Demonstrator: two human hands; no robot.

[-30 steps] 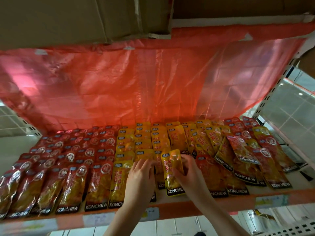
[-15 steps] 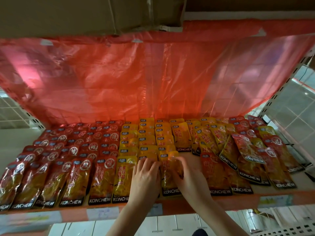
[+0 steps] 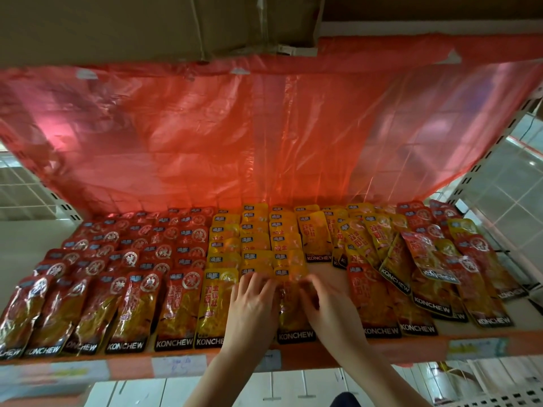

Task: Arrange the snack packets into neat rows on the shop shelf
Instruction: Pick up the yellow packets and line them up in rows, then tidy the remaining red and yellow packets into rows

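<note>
At the lower centre of the frame, a yellow glossy snack packet (image 3: 294,318) lies on the orange-edged shop shelf (image 3: 411,346) between both hands. The left hand (image 3: 253,306) rests flat beside it with fingers spread. The right hand (image 3: 332,309) lies on its right edge, fingers bent over the top.

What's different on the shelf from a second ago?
The yellow packet that the right hand held raised now lies flat in the front row, both hands pressing on it; the left hand sits beside it. The red rows on the left and the jumbled packets on the right are unchanged.
</note>
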